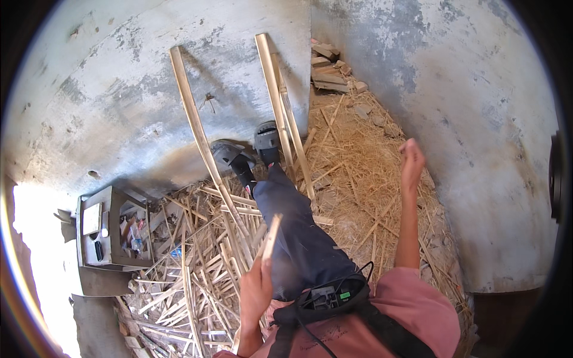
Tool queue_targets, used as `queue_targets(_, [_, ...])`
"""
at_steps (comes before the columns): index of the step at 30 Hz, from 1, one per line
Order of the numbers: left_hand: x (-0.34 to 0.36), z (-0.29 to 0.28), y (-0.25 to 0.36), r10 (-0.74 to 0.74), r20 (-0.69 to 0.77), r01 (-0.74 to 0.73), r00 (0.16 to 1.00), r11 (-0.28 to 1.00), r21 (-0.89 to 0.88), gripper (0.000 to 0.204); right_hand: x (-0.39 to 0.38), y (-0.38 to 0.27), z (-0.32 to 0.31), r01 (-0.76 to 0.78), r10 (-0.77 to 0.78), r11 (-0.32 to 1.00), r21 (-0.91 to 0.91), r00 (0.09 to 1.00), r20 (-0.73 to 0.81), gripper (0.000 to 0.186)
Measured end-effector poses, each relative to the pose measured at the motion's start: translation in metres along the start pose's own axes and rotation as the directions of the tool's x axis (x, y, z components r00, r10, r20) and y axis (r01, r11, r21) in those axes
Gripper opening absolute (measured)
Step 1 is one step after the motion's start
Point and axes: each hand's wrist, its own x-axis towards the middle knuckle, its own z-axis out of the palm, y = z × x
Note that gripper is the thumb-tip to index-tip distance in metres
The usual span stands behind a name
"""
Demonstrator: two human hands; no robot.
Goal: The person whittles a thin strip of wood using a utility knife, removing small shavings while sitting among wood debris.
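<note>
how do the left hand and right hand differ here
The left hand grips a pale wooden strip; the right hand looks loosely curled, with nothing visible in it. The left hand is low in the picture, beside the dark trousers; the right hand is higher and farther right, apart from them. Both are bare.

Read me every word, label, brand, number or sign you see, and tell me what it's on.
Pink shirt: dark marks like writing, too small to read.
Black pouch: green patch, too small to read.
Wooden stick in left hand: no text seen.
Nothing else readable.
</note>
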Motion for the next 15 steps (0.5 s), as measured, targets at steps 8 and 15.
queue_targets(8, [0.039,0.025,0.024,0.241,0.008,-0.239,0.97,0.967,-0.093,0.034,-0.122,-0.07,0.047,-0.247,-0.064,0.921,0.302,0.669,0.74,0.027])
queue_targets(15, [0.044,0.023,0.053,0.213,0.089,-0.211,0.973,0.977,-0.027,0.03,-0.145,-0.095,0.069,-0.294,-0.102,0.882,0.369,0.644,0.758,0.024])
